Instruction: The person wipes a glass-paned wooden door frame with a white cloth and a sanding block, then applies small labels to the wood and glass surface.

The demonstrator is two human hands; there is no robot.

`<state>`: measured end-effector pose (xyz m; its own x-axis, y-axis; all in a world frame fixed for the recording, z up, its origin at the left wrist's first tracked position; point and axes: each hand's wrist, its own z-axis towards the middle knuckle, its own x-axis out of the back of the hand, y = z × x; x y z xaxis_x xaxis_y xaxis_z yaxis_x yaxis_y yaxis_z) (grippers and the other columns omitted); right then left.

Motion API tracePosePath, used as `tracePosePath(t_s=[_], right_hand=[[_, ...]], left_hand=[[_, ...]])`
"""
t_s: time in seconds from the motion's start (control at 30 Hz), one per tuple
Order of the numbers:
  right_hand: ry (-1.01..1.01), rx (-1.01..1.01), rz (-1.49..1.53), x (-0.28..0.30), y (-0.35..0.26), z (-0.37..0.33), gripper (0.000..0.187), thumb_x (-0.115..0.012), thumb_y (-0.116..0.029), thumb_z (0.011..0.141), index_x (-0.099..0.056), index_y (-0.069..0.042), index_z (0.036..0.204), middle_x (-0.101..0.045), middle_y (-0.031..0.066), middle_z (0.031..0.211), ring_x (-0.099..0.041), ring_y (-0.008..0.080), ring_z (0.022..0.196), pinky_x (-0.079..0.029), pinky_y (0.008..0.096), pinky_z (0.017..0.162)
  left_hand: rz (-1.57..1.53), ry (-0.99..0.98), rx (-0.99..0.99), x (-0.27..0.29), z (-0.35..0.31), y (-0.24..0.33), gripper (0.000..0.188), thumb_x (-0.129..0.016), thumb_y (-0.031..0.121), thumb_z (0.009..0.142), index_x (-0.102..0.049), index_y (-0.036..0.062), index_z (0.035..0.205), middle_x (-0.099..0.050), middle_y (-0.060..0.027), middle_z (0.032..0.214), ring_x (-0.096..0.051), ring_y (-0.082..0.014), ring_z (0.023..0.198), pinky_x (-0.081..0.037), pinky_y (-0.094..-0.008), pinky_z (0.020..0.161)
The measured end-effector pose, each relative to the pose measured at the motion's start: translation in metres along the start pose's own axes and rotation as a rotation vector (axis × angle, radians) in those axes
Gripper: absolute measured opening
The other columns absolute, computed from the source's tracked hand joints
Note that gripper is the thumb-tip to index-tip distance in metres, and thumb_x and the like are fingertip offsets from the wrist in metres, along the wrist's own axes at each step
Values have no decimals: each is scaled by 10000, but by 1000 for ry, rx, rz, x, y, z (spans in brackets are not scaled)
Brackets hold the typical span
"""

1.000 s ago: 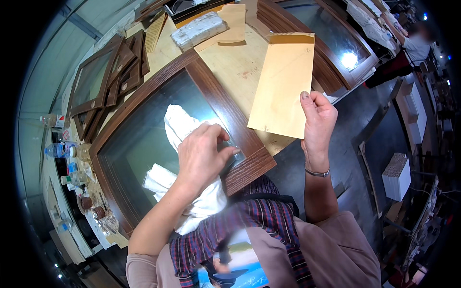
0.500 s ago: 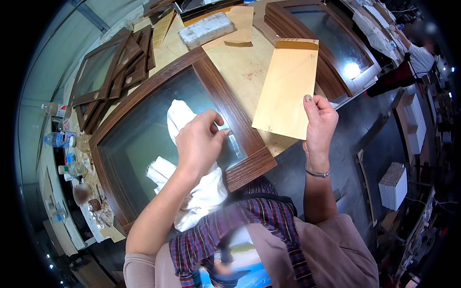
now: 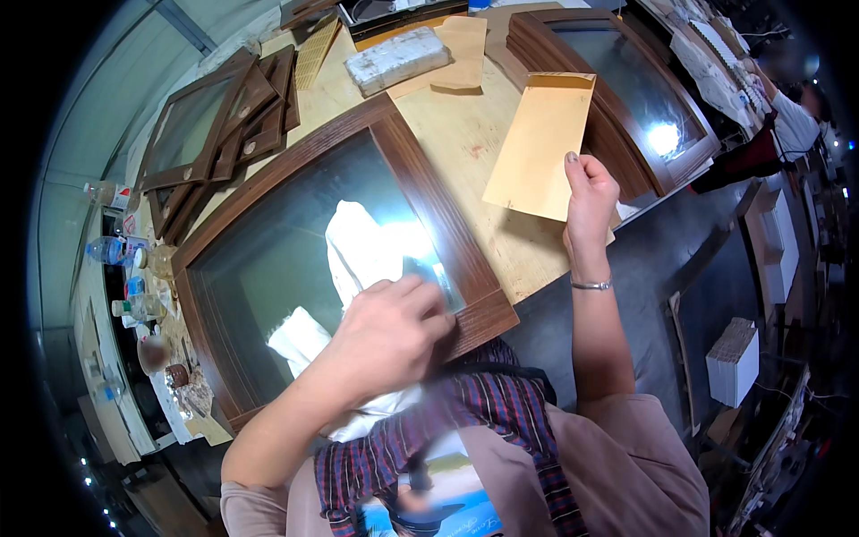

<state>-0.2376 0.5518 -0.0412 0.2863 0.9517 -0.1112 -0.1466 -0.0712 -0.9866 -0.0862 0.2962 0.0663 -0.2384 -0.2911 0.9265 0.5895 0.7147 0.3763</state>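
A brown wood-framed glass cabinet door (image 3: 428, 183) lies on the table in front of me. My left hand (image 3: 394, 329) is over its near right corner, fingers curled down; whatever is in them is hidden. Beneath that hand and forearm a crumpled white cloth (image 3: 358, 246) lies on the glass, its middle covered by the hand. My right hand (image 3: 591, 192) is closed on a tan paper envelope (image 3: 540, 139), thumb on top, at its near right edge. The envelope is tilted above the table, to the right of the door.
More framed glass doors are stacked at the far right (image 3: 599, 143) and far left (image 3: 179, 166). A white wrapped block (image 3: 398, 61) and another tan envelope (image 3: 461, 54) lie at the back. Bottles (image 3: 109, 251) stand along the left. A person (image 3: 792, 121) is at the far right.
My left hand has come nearer to me, from beside a small label on the glass to the door's near corner. The envelope in my right hand has tilted and risen slightly away.
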Motion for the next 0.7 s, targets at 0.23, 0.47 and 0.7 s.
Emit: tracePosePath(t_s=[0.23,0.47,0.7], right_hand=[[-70,-103,69,-38,49,59,209,-594,-151,1007,-674,35,957,-604,-22,795,-492,61,738,-412,240,675],[-311,39,-416,-69,48,60,490,-682,-272,910,-584,50,1266,-702,169,1049,-689,212,908,-539,335,841],[-655,265,-827,-135,-16,-42,576,-687,-222,854,-488,52,1321,-661,267,1121,-630,457,1063,-503,512,892]], left_hand=[[-108,-35,127,50,-38,4,568,-863,265,658,-661,106,1164,-577,-118,1320,-536,-358,1208,-445,-474,1000],[-621,523,599,33,-86,-54,451,-687,-1,713,-635,36,1159,-670,-126,1180,-628,-251,1111,-511,-371,940],[235,508,281,-20,33,-92,547,-706,171,763,-597,93,1293,-557,-104,1409,-484,-349,1318,-399,-464,1102]])
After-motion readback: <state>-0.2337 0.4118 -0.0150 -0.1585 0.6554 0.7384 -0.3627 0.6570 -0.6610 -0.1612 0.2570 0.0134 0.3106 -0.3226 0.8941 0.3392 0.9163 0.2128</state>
